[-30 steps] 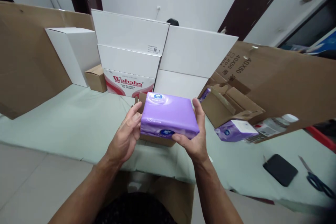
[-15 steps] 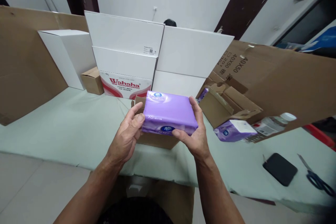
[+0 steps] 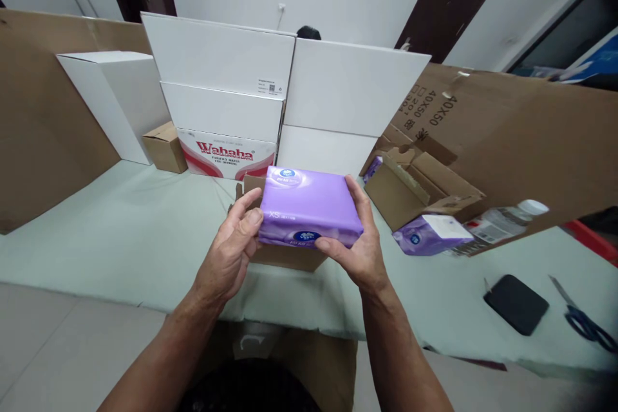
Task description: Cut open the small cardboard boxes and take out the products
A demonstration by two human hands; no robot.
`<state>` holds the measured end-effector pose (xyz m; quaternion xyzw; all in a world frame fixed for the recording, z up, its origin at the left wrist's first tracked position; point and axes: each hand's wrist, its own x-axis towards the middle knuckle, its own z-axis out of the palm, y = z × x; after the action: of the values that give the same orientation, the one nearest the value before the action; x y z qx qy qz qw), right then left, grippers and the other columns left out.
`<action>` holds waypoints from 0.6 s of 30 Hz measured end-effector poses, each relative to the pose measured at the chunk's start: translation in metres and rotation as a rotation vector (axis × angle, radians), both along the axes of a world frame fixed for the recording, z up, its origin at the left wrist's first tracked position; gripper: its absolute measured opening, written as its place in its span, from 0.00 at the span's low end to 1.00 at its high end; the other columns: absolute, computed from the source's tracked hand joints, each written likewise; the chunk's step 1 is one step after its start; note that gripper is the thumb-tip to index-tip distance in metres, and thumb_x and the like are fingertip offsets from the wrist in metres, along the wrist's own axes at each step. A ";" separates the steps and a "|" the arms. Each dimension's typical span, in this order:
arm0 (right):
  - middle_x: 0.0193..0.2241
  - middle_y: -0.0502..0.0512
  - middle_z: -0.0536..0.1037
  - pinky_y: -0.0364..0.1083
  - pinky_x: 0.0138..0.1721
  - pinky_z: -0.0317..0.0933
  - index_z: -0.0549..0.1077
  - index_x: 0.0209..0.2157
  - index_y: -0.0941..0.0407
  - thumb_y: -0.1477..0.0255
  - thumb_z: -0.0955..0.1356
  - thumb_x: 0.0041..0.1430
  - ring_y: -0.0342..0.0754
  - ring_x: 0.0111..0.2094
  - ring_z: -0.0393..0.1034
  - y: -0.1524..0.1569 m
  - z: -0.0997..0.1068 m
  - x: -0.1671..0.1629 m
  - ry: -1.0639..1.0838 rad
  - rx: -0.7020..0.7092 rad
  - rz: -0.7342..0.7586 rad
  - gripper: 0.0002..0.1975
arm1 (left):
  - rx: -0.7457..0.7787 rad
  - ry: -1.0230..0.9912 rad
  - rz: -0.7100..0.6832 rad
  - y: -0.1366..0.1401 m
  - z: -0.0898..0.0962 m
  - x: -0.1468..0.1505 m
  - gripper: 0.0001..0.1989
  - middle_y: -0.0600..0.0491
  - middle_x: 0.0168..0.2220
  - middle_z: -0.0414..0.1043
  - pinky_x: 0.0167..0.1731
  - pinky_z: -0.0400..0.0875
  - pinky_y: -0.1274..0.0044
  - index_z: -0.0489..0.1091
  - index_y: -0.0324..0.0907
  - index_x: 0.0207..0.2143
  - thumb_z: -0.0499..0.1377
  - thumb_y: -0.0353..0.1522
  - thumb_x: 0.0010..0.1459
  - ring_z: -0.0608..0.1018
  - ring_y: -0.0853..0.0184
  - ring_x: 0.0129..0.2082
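The purple pack [image 3: 311,203] is held up above the counter [image 3: 120,225], hiding much of a brown carton [image 3: 287,259]. The right hand [image 3: 360,235] has its grip closed on the pack's right end, some fingers out of sight behind it. The left hand [image 3: 232,244] meets the left edge; whether its grip bears weight, I cannot tell. Small print beside "XS" is illegible.

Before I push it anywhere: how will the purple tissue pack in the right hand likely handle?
The purple tissue pack will probably give when squeezed, as its edges look soft and rounded. Its glossy sheen suggests it might slip slightly against the right hand. Being flat and block-shaped, it would likely slide rather than roll.
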<state>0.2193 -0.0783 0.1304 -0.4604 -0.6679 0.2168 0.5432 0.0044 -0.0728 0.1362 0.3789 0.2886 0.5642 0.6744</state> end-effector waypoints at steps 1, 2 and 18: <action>0.71 0.60 0.60 0.63 0.68 0.58 0.51 0.74 0.47 0.45 0.75 0.52 0.66 0.70 0.57 0.000 0.000 0.000 -0.002 0.002 -0.002 0.56 | 0.000 -0.003 0.002 0.000 0.000 0.000 0.38 0.43 0.53 0.79 0.55 0.74 0.60 0.66 0.42 0.65 0.69 0.48 0.58 0.78 0.47 0.58; 0.71 0.60 0.59 0.63 0.69 0.58 0.51 0.74 0.47 0.45 0.75 0.52 0.66 0.70 0.57 -0.001 0.000 0.000 -0.004 0.002 -0.005 0.56 | 0.000 -0.007 0.005 0.000 0.000 0.001 0.38 0.43 0.54 0.79 0.55 0.74 0.60 0.67 0.42 0.65 0.69 0.48 0.58 0.78 0.47 0.58; 0.71 0.62 0.60 0.65 0.69 0.57 0.52 0.74 0.49 0.47 0.76 0.51 0.67 0.69 0.58 -0.006 0.003 -0.003 -0.016 -0.019 -0.021 0.56 | 0.020 -0.030 -0.013 -0.007 0.000 -0.003 0.33 0.42 0.56 0.77 0.56 0.73 0.61 0.66 0.42 0.65 0.66 0.46 0.63 0.78 0.48 0.58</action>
<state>0.2161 -0.0843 0.1333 -0.4743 -0.6651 0.2138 0.5357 0.0015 -0.0802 0.1365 0.3791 0.2705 0.5682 0.6784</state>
